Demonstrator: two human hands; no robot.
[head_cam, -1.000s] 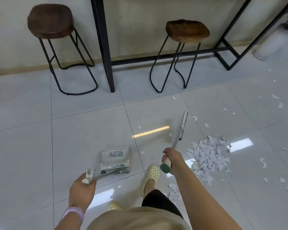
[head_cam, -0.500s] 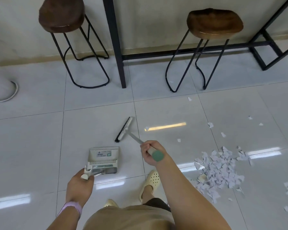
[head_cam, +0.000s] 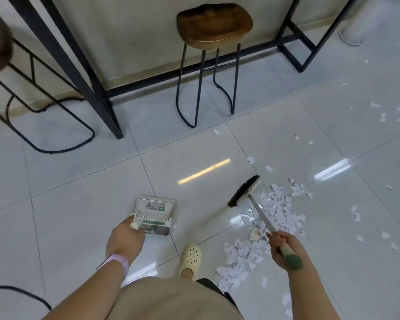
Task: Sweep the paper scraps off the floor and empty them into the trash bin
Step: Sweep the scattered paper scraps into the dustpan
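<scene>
Swung back right, the broom head [head_cam: 244, 191] now sits at the paper scraps [head_cam: 267, 224] pile's left edge; right hand [head_cam: 284, 249] grips its handle, left hand [head_cam: 125, 239] apparently grips the dustpan [head_cam: 155, 214], well left.

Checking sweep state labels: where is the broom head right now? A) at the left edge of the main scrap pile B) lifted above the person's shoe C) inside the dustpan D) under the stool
A: the broom head sits on the floor against the left edge of the paper scrap pile, well right of the dustpan held by the left hand.
</scene>
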